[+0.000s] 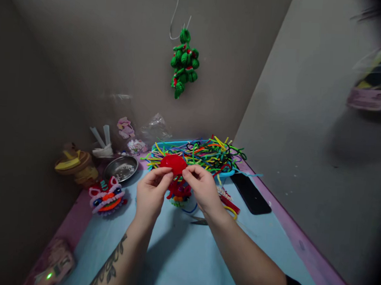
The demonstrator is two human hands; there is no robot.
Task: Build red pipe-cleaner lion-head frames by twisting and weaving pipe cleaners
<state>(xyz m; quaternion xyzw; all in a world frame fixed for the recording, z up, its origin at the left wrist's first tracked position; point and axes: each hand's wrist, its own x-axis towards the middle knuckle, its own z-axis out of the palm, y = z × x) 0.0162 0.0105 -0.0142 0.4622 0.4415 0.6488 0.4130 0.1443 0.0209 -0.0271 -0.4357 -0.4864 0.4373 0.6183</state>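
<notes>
Red piece [173,163] held up

Our left hand [152,191] pinches its left side and our right hand [205,190] its right, thumb against forefinger. We hold it above the blue cloth [176,266], before the blue tray [230,174] of fuzzy stems [205,154].

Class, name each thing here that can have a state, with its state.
Left hand: pinching
Right hand: pinching
Red rounded thin piece: held between both hands
Blue rectangular tray: heaped with multicoloured stems
Round shiny metal dish: holding pale bits
Green lumpy yarn ornament: hanging
Black rectangular phone: lying flat
Pinkish boxy device: green light lit
Grey pointed metal blade: partly hidden
</notes>
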